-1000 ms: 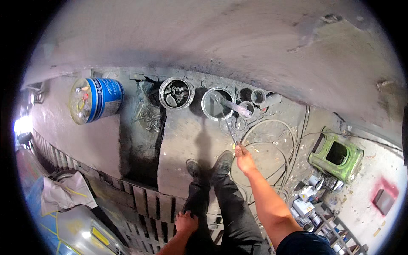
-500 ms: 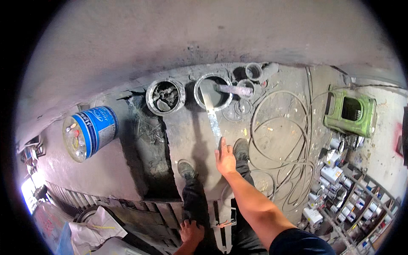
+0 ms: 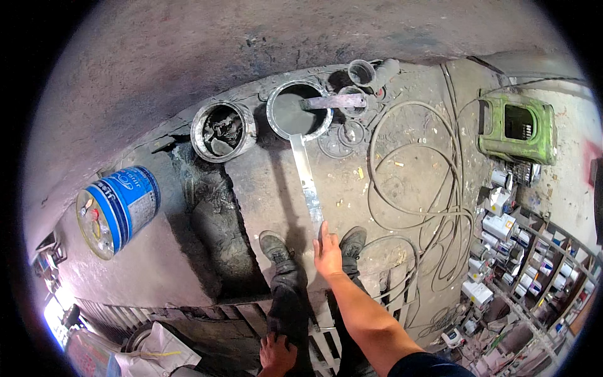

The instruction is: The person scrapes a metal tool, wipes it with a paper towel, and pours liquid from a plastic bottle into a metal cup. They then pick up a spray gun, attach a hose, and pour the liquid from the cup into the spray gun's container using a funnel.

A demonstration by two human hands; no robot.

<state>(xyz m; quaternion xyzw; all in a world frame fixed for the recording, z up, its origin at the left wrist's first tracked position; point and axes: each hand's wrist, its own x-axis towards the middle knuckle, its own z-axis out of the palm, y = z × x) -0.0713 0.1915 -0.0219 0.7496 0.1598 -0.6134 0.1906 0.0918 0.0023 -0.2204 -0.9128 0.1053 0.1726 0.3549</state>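
Metal strip (image 3: 305,179): right hand (image 3: 328,254) pinches its near end, far end at the near rim of the bucket (image 3: 270,122) of grey liquid; touching or not, can't tell. End grip probably buys reach. Left hand (image 3: 277,354) on leg (image 3: 290,308), fingers loosely spread, likely bracing. Pale stick (image 3: 342,101) crosses bucket's right rim, handle out, presumably grabbable.

the place was a workshop: its stained, dusty floor (image 3: 257,195) carried a coiled hose (image 3: 371,160), a blue drum (image 3: 133,207) and an open pail (image 3: 271,119) of grey stuff, while a rack (image 3: 524,317) at the right held many cans (image 3: 568,270).
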